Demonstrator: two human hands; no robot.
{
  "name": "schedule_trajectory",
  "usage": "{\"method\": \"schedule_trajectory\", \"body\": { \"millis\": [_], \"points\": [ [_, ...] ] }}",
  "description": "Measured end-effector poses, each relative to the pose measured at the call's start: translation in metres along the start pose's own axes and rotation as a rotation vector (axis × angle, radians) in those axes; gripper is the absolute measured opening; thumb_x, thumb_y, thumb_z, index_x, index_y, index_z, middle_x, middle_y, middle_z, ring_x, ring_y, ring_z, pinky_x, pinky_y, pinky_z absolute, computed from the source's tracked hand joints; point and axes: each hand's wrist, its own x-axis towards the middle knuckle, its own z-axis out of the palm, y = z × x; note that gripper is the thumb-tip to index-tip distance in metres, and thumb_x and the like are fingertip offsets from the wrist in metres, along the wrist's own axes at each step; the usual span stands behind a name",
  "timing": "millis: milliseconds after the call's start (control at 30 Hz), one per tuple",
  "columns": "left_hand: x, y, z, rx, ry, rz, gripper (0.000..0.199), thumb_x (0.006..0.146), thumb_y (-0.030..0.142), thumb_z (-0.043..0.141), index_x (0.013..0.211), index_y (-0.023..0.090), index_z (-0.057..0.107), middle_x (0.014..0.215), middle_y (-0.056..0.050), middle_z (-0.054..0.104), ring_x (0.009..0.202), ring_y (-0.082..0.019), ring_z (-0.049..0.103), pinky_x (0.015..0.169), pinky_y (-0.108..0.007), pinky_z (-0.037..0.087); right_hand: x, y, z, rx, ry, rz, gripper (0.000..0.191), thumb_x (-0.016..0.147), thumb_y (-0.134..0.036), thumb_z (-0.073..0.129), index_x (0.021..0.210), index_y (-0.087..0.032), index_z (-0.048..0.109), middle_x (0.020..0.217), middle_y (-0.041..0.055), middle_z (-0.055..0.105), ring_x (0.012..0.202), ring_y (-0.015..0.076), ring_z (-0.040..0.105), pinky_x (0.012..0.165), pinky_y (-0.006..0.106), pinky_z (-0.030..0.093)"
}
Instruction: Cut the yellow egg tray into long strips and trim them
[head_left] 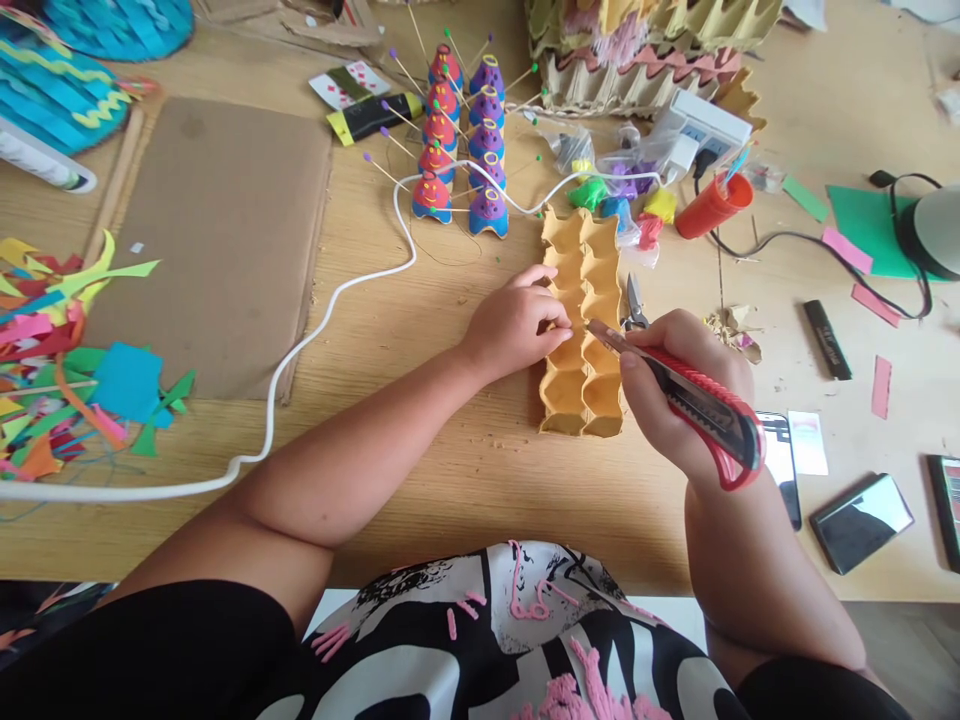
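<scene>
Egg carton strip [596,290], one, yellow, two rows of cups, lying on the wooden worktop [480,490] before the seated person. Left hand [514,325]: grip curled at the strip's left side; whether it pinches, I cannot tell. Right hand [671,430]: grip closed round a red utility cutter [712,410], tip over the strip's middle. Scissors [634,303], just beside, partly hidden.

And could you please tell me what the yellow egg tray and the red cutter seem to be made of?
Yellow egg tray: probably moulded paper pulp, matte, judging by its uneven edges.
Red cutter: body likely plastic, slightly glossy, going by its bright colour and moulded ridges.
</scene>
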Motion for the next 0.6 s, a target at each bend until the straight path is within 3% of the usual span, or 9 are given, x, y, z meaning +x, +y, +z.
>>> {"method": "schedule_trajectory", "body": {
  "millis": [200,600],
  "points": [
    [0.0,0.001,-0.001,0.003,-0.005,0.005,0.008,0.084,0.02,0.074,0.078,0.022,0.079,0.082,-0.004,0.078,0.138,-0.032,0.061,0.108,-0.046,0.056,-0.002,0.002,0.007,-0.038,0.006,0.004,0.015,0.091,-0.038,0.061,0.086,-0.025,0.057,0.066,-0.0017,0.064,0.054,0.0135,0.053,0.053,0.03,0.038],
    [0.001,-0.001,0.0,-0.001,-0.009,0.005,0.007,0.083,0.02,0.077,0.078,0.024,0.079,0.08,-0.003,0.077,0.137,-0.032,0.061,0.109,-0.047,0.055,-0.033,0.025,0.035,-0.119,0.136,-0.263,0.016,0.09,-0.028,0.065,0.104,-0.025,0.06,0.082,0.002,0.074,0.066,0.0197,0.067,0.061,0.033,0.05]
  ]
}}
